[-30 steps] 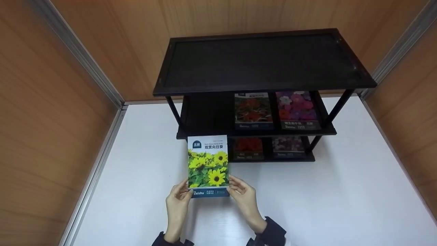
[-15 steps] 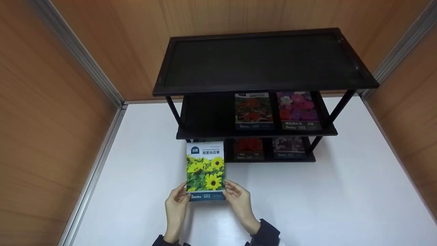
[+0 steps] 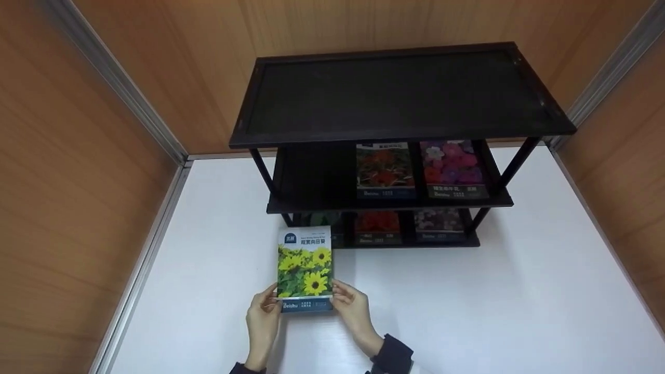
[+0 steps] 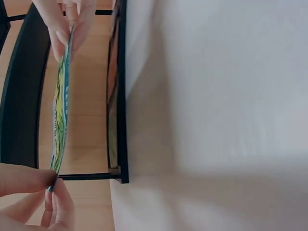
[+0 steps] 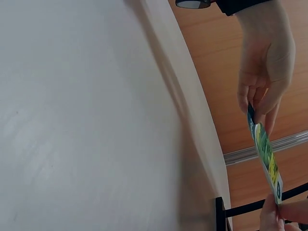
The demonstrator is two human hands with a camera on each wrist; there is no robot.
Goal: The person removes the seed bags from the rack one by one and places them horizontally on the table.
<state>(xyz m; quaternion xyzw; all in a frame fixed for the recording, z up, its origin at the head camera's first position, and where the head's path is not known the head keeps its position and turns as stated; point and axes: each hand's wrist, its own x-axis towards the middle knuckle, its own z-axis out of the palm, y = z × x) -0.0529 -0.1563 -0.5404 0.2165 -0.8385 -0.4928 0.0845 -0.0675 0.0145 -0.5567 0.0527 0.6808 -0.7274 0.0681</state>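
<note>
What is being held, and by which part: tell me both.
A flower packet, held by its side edges near the bottom: left fingers pinch the left edge, right fingers the right.

white tabletop (image 3: pixel 493 306) between wooden walls (image 3: pixel 83 197)

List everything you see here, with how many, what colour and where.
Sunflower packet: one, mainly yellow and green, between both hands
Rack: one, black, on the table
Middle-shelf packets: two, orange-red and pink-purple, centre and right
Lower-shelf packets: three, dark green (partly hidden), red, pale purple, left to right
Table: one, white, under the rack
Wood-grain panels: three, brown, behind and both sides
Metal strips: several, grey, along panel edges
Sleeves: two, dark, at the wrists
Left hand: one, bare, packet's left edge
Right hand: one, bare, packet's right edge
</note>
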